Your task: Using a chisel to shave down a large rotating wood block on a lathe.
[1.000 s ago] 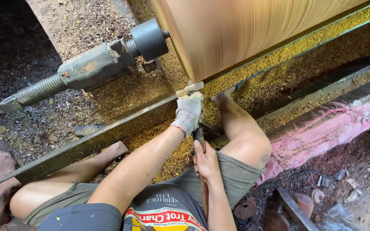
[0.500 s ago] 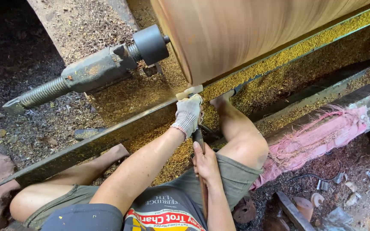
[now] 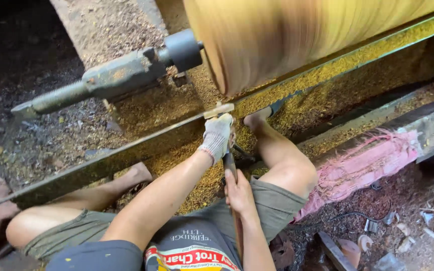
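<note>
A big wooden cylinder (image 3: 297, 40) spins on a lathe, blurred by motion. My left hand (image 3: 218, 136), in a white knit glove, grips the front of a long turning chisel (image 3: 229, 163) where it lies on the metal tool rest bar (image 3: 126, 150). The chisel's tip reaches toward the lower left end of the cylinder. My bare right hand (image 3: 238, 193) holds the chisel's wooden handle close to my body. I sit on the ground with my knees spread and one bare foot (image 3: 257, 118) under the rest.
A grey tailstock spindle (image 3: 121, 75) presses into the cylinder's left end. Yellow sawdust (image 3: 357, 85) covers the lathe bed and ground. A pink frayed cloth (image 3: 372, 163) lies over a beam at right. Scraps and debris (image 3: 377, 241) lie at lower right.
The view has shifted slightly; both hands keep the same hold on the chisel against the rest, and the cylinder keeps spinning.
</note>
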